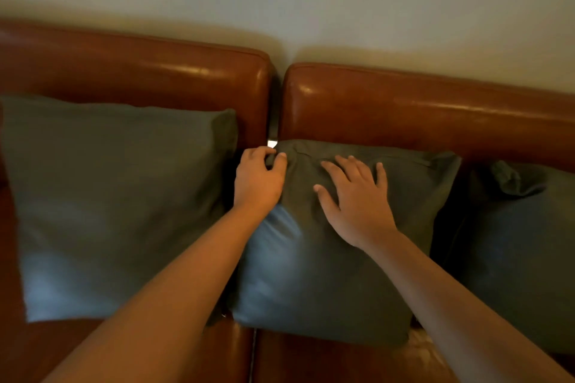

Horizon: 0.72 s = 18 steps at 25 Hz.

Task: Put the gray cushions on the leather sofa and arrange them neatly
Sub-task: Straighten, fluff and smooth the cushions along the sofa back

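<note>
Head view shows the left hand (258, 179) pinching the middle gray cushion's (326, 258) top corner while the right hand (357, 196) lies spread on it (likely squaring it), propped against the leather sofa (404, 102).

Three gray fabric cushions lean against the brown leather sofa (435, 102). The left hand (258, 179) pinches the middle cushion's (311, 274) top corner; the right hand (357, 196) lies flat on it.

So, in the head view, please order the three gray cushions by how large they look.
1. left cushion, fully visible, looks largest.
2. middle cushion, partly covered by the left hand and right hand.
3. right cushion, cut off by the frame, so its rank is unsure.
</note>
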Each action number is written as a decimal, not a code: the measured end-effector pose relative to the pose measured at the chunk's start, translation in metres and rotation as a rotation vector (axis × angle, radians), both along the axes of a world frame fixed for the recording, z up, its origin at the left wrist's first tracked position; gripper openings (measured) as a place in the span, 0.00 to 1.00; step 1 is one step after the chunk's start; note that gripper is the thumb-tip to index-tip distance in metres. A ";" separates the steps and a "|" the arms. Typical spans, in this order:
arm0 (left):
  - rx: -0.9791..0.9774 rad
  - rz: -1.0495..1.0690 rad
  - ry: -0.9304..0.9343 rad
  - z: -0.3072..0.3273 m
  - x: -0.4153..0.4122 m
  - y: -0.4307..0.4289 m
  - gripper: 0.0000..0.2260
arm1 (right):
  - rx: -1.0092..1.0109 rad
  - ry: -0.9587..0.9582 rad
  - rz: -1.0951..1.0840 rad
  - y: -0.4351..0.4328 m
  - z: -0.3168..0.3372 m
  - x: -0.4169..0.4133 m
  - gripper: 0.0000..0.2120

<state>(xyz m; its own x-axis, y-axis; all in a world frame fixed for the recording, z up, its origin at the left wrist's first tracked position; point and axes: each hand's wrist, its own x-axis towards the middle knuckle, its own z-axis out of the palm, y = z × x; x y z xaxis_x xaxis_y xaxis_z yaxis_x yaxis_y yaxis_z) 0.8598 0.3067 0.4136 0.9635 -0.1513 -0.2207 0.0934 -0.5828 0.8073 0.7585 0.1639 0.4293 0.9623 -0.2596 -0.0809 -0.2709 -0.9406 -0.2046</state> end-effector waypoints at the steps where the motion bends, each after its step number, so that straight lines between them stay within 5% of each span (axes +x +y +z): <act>1: -0.016 0.004 -0.035 0.001 -0.010 0.001 0.14 | 0.034 -0.014 -0.056 0.004 0.004 0.000 0.23; 4: -0.168 0.045 0.047 0.014 -0.033 0.004 0.13 | 0.154 -0.156 -0.163 0.017 0.021 0.002 0.20; 7: -0.496 0.164 0.256 0.028 -0.049 0.018 0.08 | 0.275 -0.231 -0.013 0.032 0.033 0.007 0.23; 13: -0.193 -0.094 0.198 0.040 -0.045 0.038 0.07 | 0.262 -0.198 0.040 0.050 0.023 -0.016 0.24; 18: -0.172 -0.219 0.383 0.049 -0.032 0.042 0.07 | 0.227 -0.264 0.018 0.046 0.017 -0.022 0.22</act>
